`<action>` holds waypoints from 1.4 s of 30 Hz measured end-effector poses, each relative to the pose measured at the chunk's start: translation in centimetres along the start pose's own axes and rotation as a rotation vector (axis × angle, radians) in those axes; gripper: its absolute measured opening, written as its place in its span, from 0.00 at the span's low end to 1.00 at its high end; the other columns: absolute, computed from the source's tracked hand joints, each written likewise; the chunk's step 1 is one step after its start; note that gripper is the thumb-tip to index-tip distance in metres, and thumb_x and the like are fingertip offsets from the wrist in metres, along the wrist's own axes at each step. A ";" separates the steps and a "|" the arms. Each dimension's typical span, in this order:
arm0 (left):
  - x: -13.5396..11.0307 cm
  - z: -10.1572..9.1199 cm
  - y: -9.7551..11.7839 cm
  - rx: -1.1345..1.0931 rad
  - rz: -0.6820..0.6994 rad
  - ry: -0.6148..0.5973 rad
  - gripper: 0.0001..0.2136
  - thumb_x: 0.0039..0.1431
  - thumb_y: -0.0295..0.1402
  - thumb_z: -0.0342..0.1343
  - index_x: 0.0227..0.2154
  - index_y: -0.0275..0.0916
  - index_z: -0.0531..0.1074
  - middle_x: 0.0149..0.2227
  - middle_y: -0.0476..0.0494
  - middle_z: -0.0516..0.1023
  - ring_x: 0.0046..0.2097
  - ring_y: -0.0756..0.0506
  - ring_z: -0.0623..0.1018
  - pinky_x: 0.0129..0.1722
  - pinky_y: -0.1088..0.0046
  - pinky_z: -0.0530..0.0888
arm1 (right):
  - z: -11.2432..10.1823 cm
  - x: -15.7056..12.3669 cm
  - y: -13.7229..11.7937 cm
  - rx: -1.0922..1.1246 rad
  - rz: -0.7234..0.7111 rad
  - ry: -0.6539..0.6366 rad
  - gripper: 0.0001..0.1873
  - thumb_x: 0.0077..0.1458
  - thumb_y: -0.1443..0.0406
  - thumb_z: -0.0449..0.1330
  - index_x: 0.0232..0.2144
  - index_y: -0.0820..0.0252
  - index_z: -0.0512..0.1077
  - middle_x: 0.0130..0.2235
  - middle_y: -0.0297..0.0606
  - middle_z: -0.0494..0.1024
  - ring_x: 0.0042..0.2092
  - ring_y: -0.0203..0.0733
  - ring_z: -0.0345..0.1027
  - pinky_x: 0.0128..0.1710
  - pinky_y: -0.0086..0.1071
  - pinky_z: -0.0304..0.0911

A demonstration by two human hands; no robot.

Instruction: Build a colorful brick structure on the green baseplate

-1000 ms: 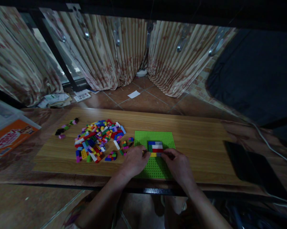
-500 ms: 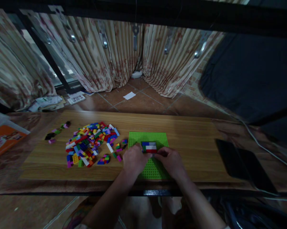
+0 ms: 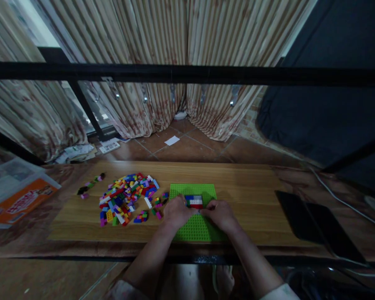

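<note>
A green studded baseplate (image 3: pixel 195 233) lies on the wooden board, bearing a small block of toy bricks (image 3: pixel 194 201) in rows of blue, grey, white and red. My left hand (image 3: pixel 177 211) is closed around the block's left end, with its thumb along the front edge. From the right, my right hand (image 3: pixel 220 213) bends its fingers into a pinch at the front right corner of the block. The two sets of fingertips nearly meet there. Whatever sits between the right fingertips is too small and covered to make out.
A heap of loose coloured bricks (image 3: pixel 126 196) spreads over the left of the wooden board (image 3: pixel 243 187), with several strays beside the baseplate. Farther left stands a clear plastic box (image 3: pixel 25 193) with an orange label. Dark flat panels (image 3: pixel 299 216) lie at the right end.
The head view has tilted up, so the table sits lower in the picture. Both hands remain at the brick block, with only slight finger movement.
</note>
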State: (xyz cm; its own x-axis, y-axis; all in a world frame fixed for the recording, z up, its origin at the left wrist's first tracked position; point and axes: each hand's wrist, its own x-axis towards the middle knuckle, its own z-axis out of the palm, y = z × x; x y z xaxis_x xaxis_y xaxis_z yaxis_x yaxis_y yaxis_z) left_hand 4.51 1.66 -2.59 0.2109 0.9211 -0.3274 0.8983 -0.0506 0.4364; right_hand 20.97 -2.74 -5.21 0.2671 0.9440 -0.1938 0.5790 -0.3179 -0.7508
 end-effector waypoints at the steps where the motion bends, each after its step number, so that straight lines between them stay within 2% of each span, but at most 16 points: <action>1: -0.2 0.0 -0.2 -0.017 0.022 0.023 0.22 0.47 0.49 0.59 0.39 0.37 0.73 0.36 0.36 0.80 0.42 0.37 0.79 0.37 0.67 0.70 | -0.1 -0.1 0.0 0.003 -0.016 0.008 0.09 0.40 0.59 0.65 0.18 0.58 0.73 0.16 0.30 0.72 0.20 0.36 0.65 0.20 0.28 0.55; 4: -0.6 0.0 -0.9 -0.172 0.110 0.062 0.19 0.53 0.50 0.55 0.36 0.37 0.73 0.32 0.40 0.79 0.39 0.40 0.78 0.37 0.68 0.69 | -0.6 -0.1 0.3 0.093 -0.033 -0.031 0.13 0.43 0.55 0.64 0.19 0.59 0.73 0.17 0.31 0.72 0.20 0.36 0.65 0.20 0.27 0.55; 6: -0.8 -0.3 -1.4 -0.371 0.138 0.018 0.20 0.57 0.50 0.50 0.32 0.37 0.73 0.30 0.43 0.77 0.35 0.44 0.77 0.34 0.70 0.69 | -1.3 -0.1 0.4 0.213 -0.026 -0.051 0.17 0.46 0.52 0.62 0.20 0.60 0.73 0.17 0.31 0.72 0.20 0.35 0.64 0.20 0.28 0.56; 8: -0.8 -0.8 -1.6 -0.640 0.089 -0.062 0.21 0.59 0.50 0.47 0.33 0.36 0.73 0.29 0.45 0.76 0.30 0.48 0.74 0.29 0.73 0.67 | -1.9 -0.3 0.1 0.306 -0.026 0.002 0.20 0.49 0.50 0.60 0.21 0.60 0.72 0.18 0.33 0.72 0.21 0.36 0.64 0.21 0.28 0.58; 10: -0.8 -1.4 -1.7 -0.925 0.015 -0.146 0.19 0.60 0.47 0.47 0.38 0.36 0.73 0.31 0.45 0.76 0.27 0.51 0.72 0.26 0.76 0.66 | -2.2 -0.7 -0.6 0.361 -0.068 0.069 0.19 0.51 0.50 0.59 0.24 0.60 0.73 0.21 0.34 0.74 0.24 0.37 0.67 0.24 0.29 0.62; 13: -1.1 -1.9 -1.6 -1.228 0.005 -0.264 0.16 0.58 0.39 0.52 0.45 0.37 0.72 0.36 0.44 0.77 0.29 0.52 0.72 0.29 0.76 0.67 | -1.8 -1.7 -2.2 0.416 -0.208 0.032 0.16 0.51 0.53 0.62 0.36 0.58 0.75 0.33 0.38 0.79 0.34 0.40 0.72 0.34 0.33 0.67; 16: -1.5 -2.1 -1.4 -1.365 0.071 -0.391 0.22 0.53 0.36 0.57 0.52 0.37 0.69 0.41 0.41 0.77 0.37 0.49 0.75 0.34 0.75 0.68 | -1.1 -2.6 -3.6 0.379 -0.352 -0.110 0.24 0.49 0.58 0.65 0.49 0.52 0.71 0.47 0.39 0.77 0.47 0.43 0.71 0.46 0.37 0.67; 19: -1.9 -2.2 -1.5 -1.371 0.125 -0.464 0.30 0.51 0.34 0.60 0.58 0.40 0.63 0.42 0.42 0.77 0.41 0.48 0.75 0.34 0.76 0.66 | -0.4 -2.8 -4.2 0.307 -0.435 -0.197 0.25 0.49 0.60 0.66 0.51 0.50 0.70 0.51 0.39 0.73 0.52 0.44 0.68 0.51 0.38 0.64; 22: -2.2 -2.2 -1.5 -1.339 0.132 -0.461 0.32 0.50 0.35 0.62 0.59 0.41 0.62 0.42 0.43 0.77 0.40 0.49 0.74 0.34 0.76 0.65 | 0.0 -2.7 -4.0 0.257 -0.454 -0.176 0.20 0.50 0.60 0.65 0.47 0.51 0.72 0.48 0.39 0.75 0.50 0.44 0.68 0.49 0.39 0.65; 24: -2.2 -2.1 -1.6 -1.347 0.098 -0.417 0.29 0.48 0.39 0.64 0.55 0.39 0.66 0.40 0.44 0.76 0.36 0.50 0.73 0.34 0.75 0.66 | 0.2 -2.4 -3.6 0.246 -0.463 -0.110 0.19 0.50 0.60 0.65 0.45 0.52 0.73 0.45 0.38 0.76 0.48 0.44 0.69 0.48 0.39 0.65; 26: -2.0 -1.8 -1.7 -1.345 0.056 -0.362 0.24 0.47 0.45 0.64 0.45 0.35 0.72 0.33 0.46 0.75 0.31 0.51 0.72 0.33 0.73 0.68 | 0.2 -2.3 -3.3 0.228 -0.483 -0.037 0.18 0.49 0.59 0.66 0.44 0.53 0.74 0.43 0.39 0.76 0.46 0.44 0.70 0.46 0.38 0.66; 29: -1.7 -1.3 -1.8 -1.305 0.041 -0.327 0.22 0.46 0.50 0.63 0.32 0.34 0.73 0.27 0.49 0.71 0.29 0.52 0.71 0.32 0.73 0.69 | 0.2 -2.2 -3.1 0.158 -0.521 0.009 0.16 0.50 0.59 0.66 0.42 0.53 0.74 0.41 0.39 0.77 0.45 0.45 0.70 0.44 0.38 0.66; 35: -1.6 -1.0 -1.8 -1.255 0.110 -0.350 0.18 0.45 0.44 0.65 0.29 0.33 0.74 0.25 0.52 0.71 0.27 0.54 0.67 0.29 0.77 0.65 | 0.4 -2.7 -3.2 0.089 -0.565 0.027 0.19 0.50 0.60 0.66 0.46 0.51 0.73 0.42 0.39 0.77 0.46 0.45 0.69 0.46 0.39 0.66; 39: -2.0 -1.6 -1.6 -1.270 0.151 -0.349 0.17 0.43 0.44 0.65 0.25 0.33 0.74 0.24 0.51 0.70 0.26 0.53 0.67 0.28 0.77 0.65 | -0.1 -3.4 -3.4 0.134 -0.570 -0.042 0.15 0.52 0.60 0.64 0.44 0.50 0.75 0.40 0.38 0.77 0.43 0.44 0.70 0.42 0.36 0.67; 42: -2.2 -1.9 -1.5 -1.300 0.142 -0.411 0.18 0.40 0.45 0.66 0.26 0.33 0.75 0.25 0.49 0.73 0.26 0.53 0.69 0.29 0.75 0.68 | -0.6 -3.6 -3.4 0.216 -0.543 -0.093 0.16 0.51 0.59 0.65 0.44 0.50 0.74 0.42 0.38 0.77 0.42 0.43 0.71 0.43 0.36 0.67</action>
State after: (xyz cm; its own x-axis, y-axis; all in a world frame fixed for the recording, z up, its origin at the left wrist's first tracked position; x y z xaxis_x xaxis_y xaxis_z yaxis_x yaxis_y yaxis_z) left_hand 1.94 0.45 -0.94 0.5728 0.7471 -0.3373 -0.0984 0.4711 0.8766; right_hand 18.56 -5.17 -1.58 -0.0981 0.9735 0.2066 0.4417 0.2287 -0.8675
